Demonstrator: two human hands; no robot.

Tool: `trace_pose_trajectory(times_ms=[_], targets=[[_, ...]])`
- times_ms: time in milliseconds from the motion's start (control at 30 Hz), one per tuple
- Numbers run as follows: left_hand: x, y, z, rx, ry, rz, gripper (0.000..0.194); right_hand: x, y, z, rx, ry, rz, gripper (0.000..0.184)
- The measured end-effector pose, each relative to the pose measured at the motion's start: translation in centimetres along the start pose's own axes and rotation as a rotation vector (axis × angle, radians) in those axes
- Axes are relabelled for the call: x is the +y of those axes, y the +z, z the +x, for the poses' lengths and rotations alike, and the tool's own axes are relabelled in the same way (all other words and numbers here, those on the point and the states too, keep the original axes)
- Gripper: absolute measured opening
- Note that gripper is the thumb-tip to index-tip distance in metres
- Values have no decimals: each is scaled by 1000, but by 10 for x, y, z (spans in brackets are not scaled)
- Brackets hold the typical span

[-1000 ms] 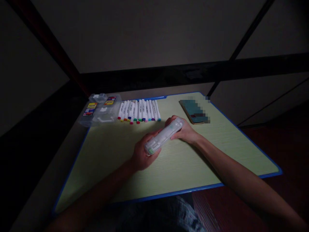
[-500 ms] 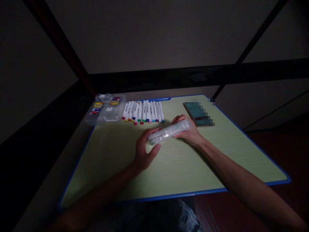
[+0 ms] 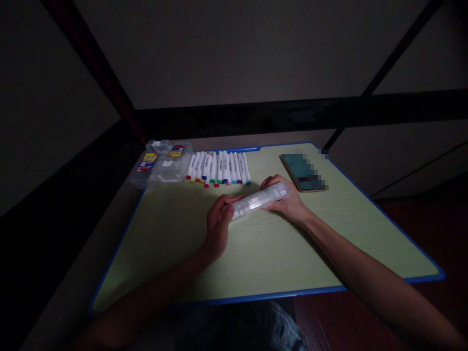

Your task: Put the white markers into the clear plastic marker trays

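Both hands hold a clear plastic case (image 3: 258, 202) above the middle of the table, its narrow side turned up towards me and its right end raised. My left hand (image 3: 218, 226) grips the left end, with the thumb pressed on the near edge and the fingers behind. My right hand (image 3: 288, 202) is wrapped round the right end, its fingers partly hidden by the case. Beyond them lies a row of several white markers (image 3: 219, 168) with coloured caps facing me. What the case contains is too blurred to make out.
Open clear plastic cases (image 3: 168, 174) with yellow and blue labels lie at the table's far left corner, beside the markers. A green-covered flat item (image 3: 298, 170), partly pixelated, lies at the far right. The pale green table (image 3: 274, 258) has a blue rim, with a wall behind it.
My left thumb has closed from below the case onto its left end. My right hand keeps its hold, and the case has hardly moved. The view has shifted slightly.
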State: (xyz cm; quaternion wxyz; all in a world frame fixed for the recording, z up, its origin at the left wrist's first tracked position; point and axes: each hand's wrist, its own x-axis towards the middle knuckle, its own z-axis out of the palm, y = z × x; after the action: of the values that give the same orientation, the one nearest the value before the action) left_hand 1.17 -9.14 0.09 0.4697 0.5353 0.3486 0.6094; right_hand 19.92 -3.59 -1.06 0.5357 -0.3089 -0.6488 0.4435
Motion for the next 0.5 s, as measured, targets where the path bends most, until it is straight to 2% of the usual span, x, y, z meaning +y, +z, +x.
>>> trace_pose_trajectory(times_ms=[167,500], targets=[[-2,1,2,28,-14,-58,16,-3,2,-1,-10,0,1,45],[1,3,4,41,-18,-45,16,-5,4,-4,-25,-4,21,45]])
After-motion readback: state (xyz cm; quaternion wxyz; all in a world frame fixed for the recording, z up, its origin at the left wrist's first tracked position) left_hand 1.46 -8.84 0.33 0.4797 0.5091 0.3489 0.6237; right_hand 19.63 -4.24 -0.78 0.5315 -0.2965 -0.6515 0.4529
